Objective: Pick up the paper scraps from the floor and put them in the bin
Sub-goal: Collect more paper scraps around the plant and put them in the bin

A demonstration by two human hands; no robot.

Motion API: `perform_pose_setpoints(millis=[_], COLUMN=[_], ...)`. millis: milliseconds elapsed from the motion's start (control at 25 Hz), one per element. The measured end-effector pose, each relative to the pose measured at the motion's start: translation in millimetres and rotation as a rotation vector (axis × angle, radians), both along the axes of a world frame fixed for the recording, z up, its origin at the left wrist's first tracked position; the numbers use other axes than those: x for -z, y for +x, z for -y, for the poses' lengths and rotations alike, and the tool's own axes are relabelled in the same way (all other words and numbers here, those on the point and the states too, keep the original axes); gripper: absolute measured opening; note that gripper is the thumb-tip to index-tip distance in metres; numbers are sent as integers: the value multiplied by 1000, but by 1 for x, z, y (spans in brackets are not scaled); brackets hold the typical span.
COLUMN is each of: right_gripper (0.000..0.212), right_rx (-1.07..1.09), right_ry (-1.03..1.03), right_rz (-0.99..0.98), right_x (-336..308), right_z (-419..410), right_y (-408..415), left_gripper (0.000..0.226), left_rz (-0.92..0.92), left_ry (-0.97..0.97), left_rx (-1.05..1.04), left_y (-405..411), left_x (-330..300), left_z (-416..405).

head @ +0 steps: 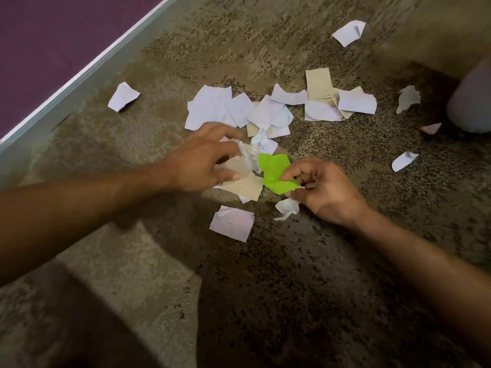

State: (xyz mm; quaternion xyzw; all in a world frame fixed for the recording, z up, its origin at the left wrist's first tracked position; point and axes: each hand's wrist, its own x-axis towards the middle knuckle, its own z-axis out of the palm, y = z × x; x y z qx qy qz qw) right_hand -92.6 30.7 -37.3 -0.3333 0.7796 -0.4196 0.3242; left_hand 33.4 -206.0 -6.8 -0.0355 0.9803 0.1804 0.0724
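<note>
Green scrap [276, 172] diagonal in right hand [324, 191]

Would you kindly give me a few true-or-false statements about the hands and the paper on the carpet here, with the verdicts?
1. The right hand pinches the bright green paper scrap. True.
2. The left hand rests flat on bare carpet, away from any paper. False: its fingers are curled around crumpled white paper above a beige scrap.
3. Only one green scrap is visible. True.
4. All scraps lie in one heap. False: several lie apart, such as the folded white scrap near the skirting board.
5. Every scrap is white. False: some are beige, one green.
</note>
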Motion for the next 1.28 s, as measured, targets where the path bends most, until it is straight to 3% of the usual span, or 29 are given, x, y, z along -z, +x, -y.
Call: perform_pose_setpoints(millis=[160,280,400,520,600,800,1000,1280], right_gripper=[26,41,81,95,87,32,32,28], right_rx=[-114,-122,-243,-402,-433,-430,-426,-347], right_ry=[-27,-65,170,351,352,248,156,39], right_rz=[-81,-216,-492,-702,-760,-805,-611,-455], right_x=[4,5,3,7,10,9,10,1], right_z=[-8,-14,-7,7,14,23,17,2], right_y=[15,37,62,82,92,88,64,14], left_gripper=[53,77,91,81,73,59,45,46], left_rz=[71,229,283,246,235,118,-134,-104], left_ry=[110,-93,-290,-256,-202,-95,-72,119], left_rx=[-7,57,118,48,-2,-101,-191,-251], left_y=[-34,-44,-48,-55,-57,-50,-23,-14], left_x=[9,16,19,19,20,32,53,46], left_z=[-4,-6,-13,-16,-16,-16,-21,-11])
